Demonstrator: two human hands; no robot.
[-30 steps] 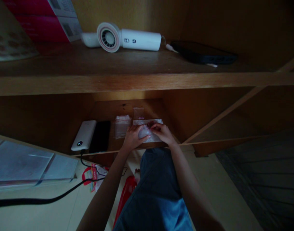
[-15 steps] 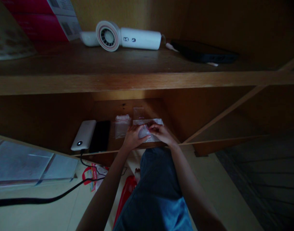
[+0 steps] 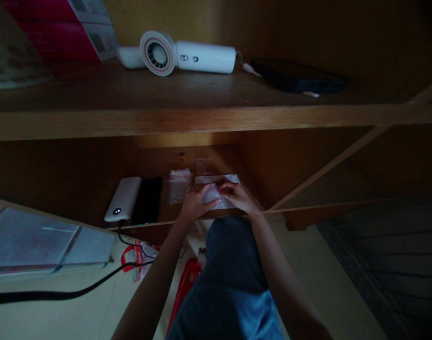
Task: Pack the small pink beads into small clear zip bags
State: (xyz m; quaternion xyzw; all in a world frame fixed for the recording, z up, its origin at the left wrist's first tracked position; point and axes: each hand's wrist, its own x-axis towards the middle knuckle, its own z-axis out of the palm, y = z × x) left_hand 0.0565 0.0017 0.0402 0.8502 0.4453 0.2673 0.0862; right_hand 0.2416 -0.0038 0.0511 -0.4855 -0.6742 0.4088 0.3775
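Note:
Between my hands is a small clear plastic bag point(image 3: 210, 194), held above a white sheet point(image 3: 228, 203) on the lower shelf. My left hand point(image 3: 196, 200) grips the bag's left side, thumb in front and fingers behind. At the bag's right edge my right hand point(image 3: 235, 194) pinches with its fingertips; the dim light hides whether anything else is in them. A stack of clear zip bags point(image 3: 179, 186) lies left of my left hand. Behind the white sheet, a single clear zip bag point(image 3: 203, 165) rests flat.
On the lower shelf's left sit a white power bank point(image 3: 123, 198) with a black cable point(image 3: 77, 293) and a black phone point(image 3: 147, 200). The upper shelf point(image 3: 201, 118) overhangs my hands, carrying a white handheld fan point(image 3: 205, 56), a dark phone point(image 3: 300, 78) and pink boxes point(image 3: 56, 40).
Almost nothing differs. Both hands stay at the small plastic bag, with at most a slight shift of the right fingertips.

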